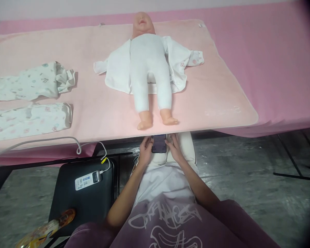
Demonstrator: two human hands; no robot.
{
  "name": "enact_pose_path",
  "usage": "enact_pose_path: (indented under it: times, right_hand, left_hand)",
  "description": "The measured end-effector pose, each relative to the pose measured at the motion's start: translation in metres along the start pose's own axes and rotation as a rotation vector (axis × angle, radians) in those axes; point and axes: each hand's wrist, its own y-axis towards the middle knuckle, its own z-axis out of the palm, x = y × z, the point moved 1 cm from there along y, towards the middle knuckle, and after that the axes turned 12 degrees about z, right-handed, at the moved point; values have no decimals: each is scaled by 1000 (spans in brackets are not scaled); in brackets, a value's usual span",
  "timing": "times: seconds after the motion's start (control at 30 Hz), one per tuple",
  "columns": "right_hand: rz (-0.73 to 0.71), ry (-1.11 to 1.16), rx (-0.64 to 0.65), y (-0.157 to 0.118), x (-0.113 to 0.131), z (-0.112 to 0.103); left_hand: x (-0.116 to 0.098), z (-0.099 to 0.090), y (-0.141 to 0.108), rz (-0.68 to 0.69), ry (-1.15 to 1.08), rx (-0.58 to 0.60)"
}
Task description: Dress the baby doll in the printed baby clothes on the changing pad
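A dark smartphone [159, 144] rests low over the lap, just below the table's front edge. My left hand [145, 151] grips its left side and my right hand [173, 147] its right side, both with fingers wrapped round it. On the table above lies a baby doll [152, 58] on its back, with a white cloth body and bare plastic feet. A white baby shirt [119, 72] is spread open beneath the doll, its sleeves stretched out to both sides. Neither hand touches the doll or the shirt.
Folded patterned baby clothes [28, 84] lie at the left on a pink mat [222, 93]. A black stool [93, 203] stands at the lower left, bearing a white power bank [86, 181] with a cable [67, 138]. A bottle [45, 230] is beside it.
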Motion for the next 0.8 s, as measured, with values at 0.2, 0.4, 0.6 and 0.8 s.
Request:
enact_pose_path:
  times: [0.2,0.4,0.6,0.8]
  right_hand:
    - [-18,-2,13,1,3,0]
    - [-21,1,7,0,5,0]
    - [-2,3,9,-1,6,0]
    - [-36,-14,-6,-3,9,2]
  left_hand:
    - [-2,0,0,-4,-1,10]
    - [-2,-2,0,8,-14,47]
    - [-3,-3,1,-6,2,18]
    - [-2,-3,0,-9,-3,46]
